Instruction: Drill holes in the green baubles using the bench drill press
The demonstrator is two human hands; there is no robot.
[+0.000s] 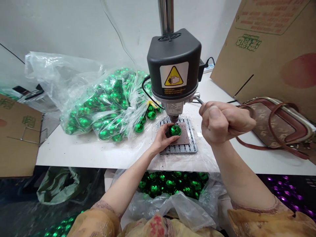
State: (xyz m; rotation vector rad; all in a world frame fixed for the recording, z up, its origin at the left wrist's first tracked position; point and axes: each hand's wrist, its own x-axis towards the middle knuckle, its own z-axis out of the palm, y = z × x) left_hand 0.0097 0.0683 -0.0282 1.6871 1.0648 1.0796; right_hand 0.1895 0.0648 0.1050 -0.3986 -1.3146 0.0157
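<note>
A black bench drill press [174, 64] stands on the white table [81, 153], its bit just above a shiny green ball [175, 130]. My left hand [162, 139] pinches that ball and holds it on the ridged metal base plate [192, 144]. My right hand [221, 122] is a closed fist around the press's feed lever [199, 100] at the machine's right side.
A clear plastic bag of green balls [106, 105] lies left of the press. Another bag of green balls [170, 186] hangs open below the table edge. A brown handbag [276, 121] sits at the right, with cardboard boxes [269, 49] behind it and at the far left [17, 135].
</note>
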